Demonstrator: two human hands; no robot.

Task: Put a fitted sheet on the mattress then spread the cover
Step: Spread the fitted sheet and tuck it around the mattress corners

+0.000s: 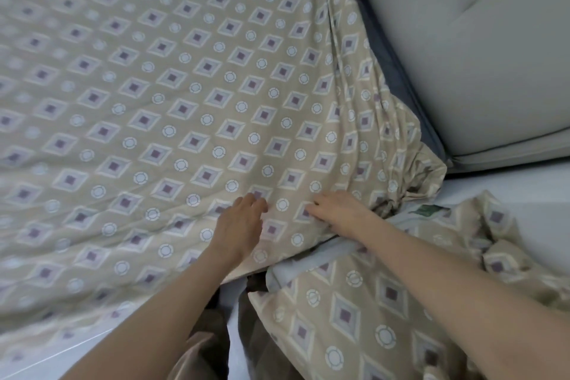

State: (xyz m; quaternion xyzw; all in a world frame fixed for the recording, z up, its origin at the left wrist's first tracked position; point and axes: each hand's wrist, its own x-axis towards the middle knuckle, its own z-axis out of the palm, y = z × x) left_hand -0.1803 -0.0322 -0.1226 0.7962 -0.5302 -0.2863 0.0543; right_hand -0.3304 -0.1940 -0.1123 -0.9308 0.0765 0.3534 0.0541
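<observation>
While beige fitted sheet (185,86), printed with diamonds and rings, lay smooth over mattress (401,77), gathered folds running toward padded grey headboard (462,40), left hand (240,225) and right hand (336,210) pressed it flat-fingered near corner.

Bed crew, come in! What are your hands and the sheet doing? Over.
Resting on fitted sheet: left hand, right hand. Sheet bunched at headboard corner, mattress edge showing. Heaped cover beside right arm.

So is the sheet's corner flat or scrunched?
Scrunched: the sheet bunches in folds at the corner by the headboard, smooth elsewhere.
</observation>
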